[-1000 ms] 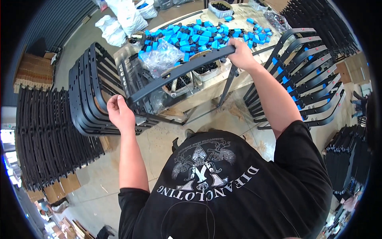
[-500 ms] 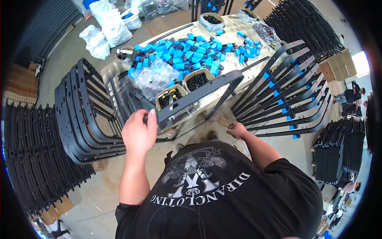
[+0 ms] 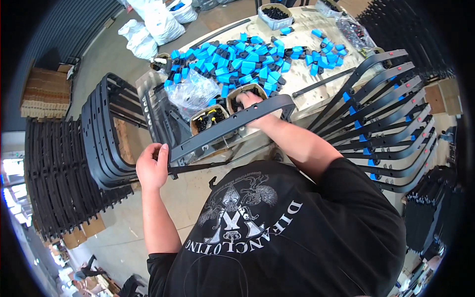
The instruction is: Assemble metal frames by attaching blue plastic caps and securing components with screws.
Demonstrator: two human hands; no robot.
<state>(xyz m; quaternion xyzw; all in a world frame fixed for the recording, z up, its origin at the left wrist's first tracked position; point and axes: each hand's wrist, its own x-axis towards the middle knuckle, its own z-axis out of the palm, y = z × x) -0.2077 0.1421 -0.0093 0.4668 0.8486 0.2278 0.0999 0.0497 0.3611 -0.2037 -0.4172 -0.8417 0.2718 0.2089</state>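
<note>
My left hand (image 3: pixel 152 167) is closed around the near left end of a black metal frame (image 3: pixel 217 129), a flat bar with a rounded bend at its far right end. The bar slants across the table's near edge. Beyond the bar, my right hand (image 3: pixel 251 101) dips into an open box (image 3: pixel 231 105) of small black parts. Its fingers are bent inward and the tips are partly hidden, so what they pinch does not show. A second box of black parts (image 3: pixel 210 119), with some yellow pieces on top, stands just left of it.
Blue-and-black plastic pieces (image 3: pixel 237 62) cover the table (image 3: pixel 309 94), beside a clear plastic bag (image 3: pixel 192 94). Black frames lean at the left (image 3: pixel 101 131), and frames with blue pieces stand at the right (image 3: pixel 381 114). White sacks (image 3: pixel 161 22) sit on the floor behind.
My right hand has risen from beside my body, over the bar and into the box of black parts. My left hand and the frame's near end have shifted slightly left and nearer.
</note>
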